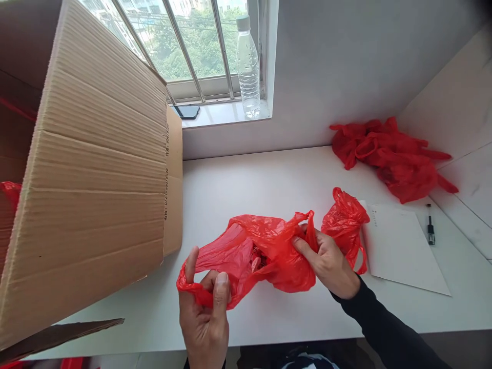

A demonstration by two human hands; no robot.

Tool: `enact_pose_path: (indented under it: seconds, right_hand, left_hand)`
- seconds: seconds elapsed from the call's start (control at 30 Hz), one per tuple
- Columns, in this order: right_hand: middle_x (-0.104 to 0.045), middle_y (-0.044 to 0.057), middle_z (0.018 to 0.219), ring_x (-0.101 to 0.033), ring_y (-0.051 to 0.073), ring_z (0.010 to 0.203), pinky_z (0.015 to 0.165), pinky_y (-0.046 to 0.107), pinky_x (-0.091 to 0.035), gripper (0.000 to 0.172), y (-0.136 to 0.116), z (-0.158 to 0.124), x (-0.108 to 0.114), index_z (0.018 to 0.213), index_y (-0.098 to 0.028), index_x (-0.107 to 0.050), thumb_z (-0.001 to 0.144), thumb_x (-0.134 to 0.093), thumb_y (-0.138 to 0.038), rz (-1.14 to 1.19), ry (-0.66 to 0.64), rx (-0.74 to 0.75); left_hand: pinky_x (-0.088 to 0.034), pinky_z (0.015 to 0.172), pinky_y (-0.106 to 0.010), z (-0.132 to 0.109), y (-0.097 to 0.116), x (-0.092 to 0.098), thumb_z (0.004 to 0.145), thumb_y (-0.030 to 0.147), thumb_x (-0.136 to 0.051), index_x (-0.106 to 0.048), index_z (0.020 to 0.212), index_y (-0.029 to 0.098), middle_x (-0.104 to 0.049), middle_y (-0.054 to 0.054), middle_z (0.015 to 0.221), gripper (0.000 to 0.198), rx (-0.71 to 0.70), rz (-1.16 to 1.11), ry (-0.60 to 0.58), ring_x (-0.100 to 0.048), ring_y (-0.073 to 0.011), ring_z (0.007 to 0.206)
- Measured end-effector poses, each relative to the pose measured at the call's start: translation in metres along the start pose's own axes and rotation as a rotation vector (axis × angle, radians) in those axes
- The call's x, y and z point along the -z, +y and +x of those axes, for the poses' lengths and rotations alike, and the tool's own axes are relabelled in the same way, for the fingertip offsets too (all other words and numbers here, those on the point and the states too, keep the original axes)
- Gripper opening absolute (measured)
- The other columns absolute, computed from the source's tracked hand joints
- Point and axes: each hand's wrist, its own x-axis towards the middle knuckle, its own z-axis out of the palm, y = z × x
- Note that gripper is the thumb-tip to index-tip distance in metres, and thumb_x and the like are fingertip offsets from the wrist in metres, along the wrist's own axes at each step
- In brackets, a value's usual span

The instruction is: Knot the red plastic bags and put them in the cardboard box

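A thin red plastic bag (282, 243) is stretched between my two hands above the white table. My left hand (205, 312) grips one handle loop, with fingers hooked through it and the thumb pressed on the film. At the bag's other end my right hand (325, 261) pinches the second handle, thumb on top. Through the bag's mouth some small dark and red items (259, 259) show, too crumpled in to name. Just beyond my right hand a second red plastic bag (344, 220) sits bunched up on the table.
A large open cardboard box (100, 169) stands at the left, red material inside. Red bags (392, 154) lie heaped at the back right. Near them are white paper (407, 246) and a black pen (431, 228). The windowsill bears a water bottle (248, 72) and a phone (187, 111).
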Motion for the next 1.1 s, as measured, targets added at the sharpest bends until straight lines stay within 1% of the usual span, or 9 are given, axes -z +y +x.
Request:
enact_pose_path:
  seconds: [0.1,0.23,0.33,0.43,0.5,0.57,0.67,0.83,1.1]
  right_hand:
    - [-0.064,0.000,0.081,-0.059,0.017,0.073,0.068,0.029,-0.052,0.033,0.021,-0.003,0.009,0.093,-0.021,-0.060,0.093,-0.057,-0.054,-0.016,0.106,-0.049]
    - [-0.044,-0.005,0.060,-0.038,0.013,0.056,0.052,0.027,-0.038,0.041,0.048,-0.014,0.021,0.069,-0.023,-0.048,0.093,-0.056,-0.055,-0.109,0.222,-0.064]
    - [-0.048,-0.003,0.059,-0.045,0.017,0.058,0.053,0.030,-0.042,0.038,0.053,-0.024,0.027,0.077,-0.024,-0.061,0.094,-0.052,-0.056,-0.145,0.257,-0.077]
    - [-0.066,0.004,0.074,-0.063,0.025,0.078,0.069,0.034,-0.054,0.041,0.050,-0.032,0.029,0.096,-0.023,-0.071,0.094,-0.050,-0.058,-0.162,0.253,-0.099]
    - [-0.073,0.008,0.098,-0.065,0.028,0.104,0.088,0.037,-0.056,0.045,0.048,-0.035,0.028,0.110,-0.022,-0.070,0.092,-0.053,-0.060,-0.180,0.235,-0.109]
    - [-0.066,0.010,0.127,-0.053,0.029,0.131,0.107,0.041,-0.048,0.052,0.049,-0.038,0.026,0.126,-0.023,-0.063,0.092,-0.054,-0.061,-0.187,0.195,-0.118]
    - [-0.052,0.010,0.148,-0.037,0.027,0.145,0.117,0.047,-0.038,0.061,0.052,-0.042,0.023,0.136,-0.023,-0.054,0.091,-0.055,-0.064,-0.182,0.182,-0.190]
    - [-0.056,0.012,0.143,-0.045,0.029,0.139,0.113,0.046,-0.043,0.054,0.054,-0.045,0.019,0.129,-0.022,-0.058,0.093,-0.054,-0.062,-0.189,0.165,-0.154]
    - [-0.069,0.006,0.112,-0.063,0.026,0.111,0.087,0.035,-0.057,0.037,0.039,-0.048,0.021,0.103,-0.025,-0.065,0.090,-0.059,-0.059,-0.309,0.352,0.004]
  left_hand:
    - [-0.051,0.055,-0.021,-0.005,0.003,0.000,0.093,0.030,-0.063,-0.044,0.148,0.032,-0.055,0.006,0.062,0.059,-0.025,0.005,-0.005,-0.051,-0.0098,0.054]
    - [-0.056,0.061,-0.026,-0.018,0.008,-0.004,0.093,0.024,-0.062,-0.046,0.146,0.033,-0.062,0.004,0.069,0.056,-0.101,0.069,-0.046,-0.061,-0.0125,0.064]
    - [-0.056,0.060,-0.027,-0.021,0.013,-0.009,0.092,0.018,-0.061,-0.049,0.144,0.032,-0.064,0.003,0.071,0.055,-0.202,0.085,-0.141,-0.064,-0.0145,0.067]
    - [-0.054,0.057,-0.027,-0.018,0.019,-0.013,0.094,0.016,-0.058,-0.049,0.144,0.034,-0.060,0.004,0.070,0.054,-0.222,0.062,-0.179,-0.060,-0.0128,0.061]
    - [-0.052,0.059,-0.027,-0.016,0.024,-0.015,0.093,0.015,-0.058,-0.050,0.144,0.035,-0.058,0.004,0.068,0.055,-0.236,0.070,-0.135,-0.057,-0.0121,0.060]
    - [-0.051,0.060,-0.028,-0.013,0.026,-0.015,0.092,0.014,-0.059,-0.050,0.144,0.036,-0.058,0.004,0.069,0.057,-0.279,0.066,-0.102,-0.055,-0.0125,0.061]
    - [-0.052,0.061,-0.029,-0.007,0.026,-0.015,0.093,0.017,-0.058,-0.048,0.145,0.037,-0.055,0.003,0.071,0.056,-0.220,0.038,-0.180,-0.055,-0.0133,0.065]
    - [-0.052,0.064,-0.030,-0.004,0.032,-0.007,0.093,0.019,-0.059,-0.054,0.140,0.036,-0.055,0.003,0.072,0.050,-0.231,0.091,-0.130,-0.054,-0.0136,0.065]
    - [-0.048,0.068,-0.030,-0.005,0.035,0.012,0.097,0.032,-0.051,-0.067,0.127,0.031,-0.062,-0.001,0.083,0.034,-0.278,0.256,-0.177,-0.056,-0.0165,0.073]
